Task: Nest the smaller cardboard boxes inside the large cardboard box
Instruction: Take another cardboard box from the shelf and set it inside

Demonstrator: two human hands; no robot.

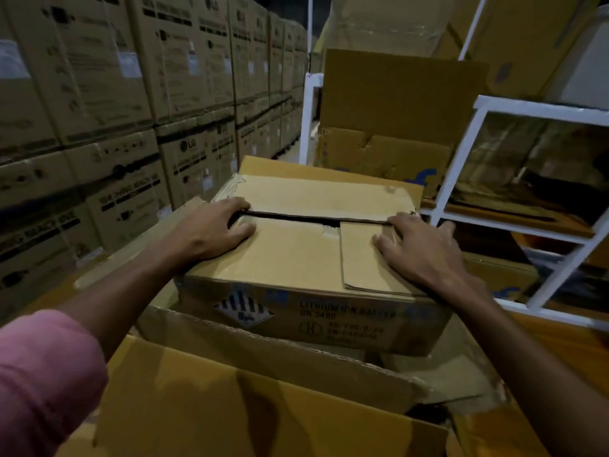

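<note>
Nearest the camera, the large cardboard box (270, 390) stands open, its near flap folded out toward the person and its torn corrugated inner wall rising just below both wrists. Inside it, under the hands, sits the smaller cardboard box (296, 258), its lower part sunk below the big box's rim and its top standing above it. The near side carries a hazard diamond and lithium-battery print, partly blurred.

The left hand (211, 229) lies palm-down on the smaller box's top at the left end of the flap seam (313, 220), fingers spread and flat, fingertips at the dark slit, gripping nothing. The right hand (418, 249) presses flat at the seam's right end, fingers splayed over the flap's edge, thumb pointing inward along the top. A pink sleeve (43, 380) covers the left upper arm. Whether anything is in the smaller box cannot be told.

Beyond the fingertips, loose brown cardboard sheets (395, 103) lean upright. Right of the right hand stands a white metal rack (461, 159) holding more cardboard. Left of the left hand, stacked printed cartons (115, 94) form a wall along the aisle.
</note>
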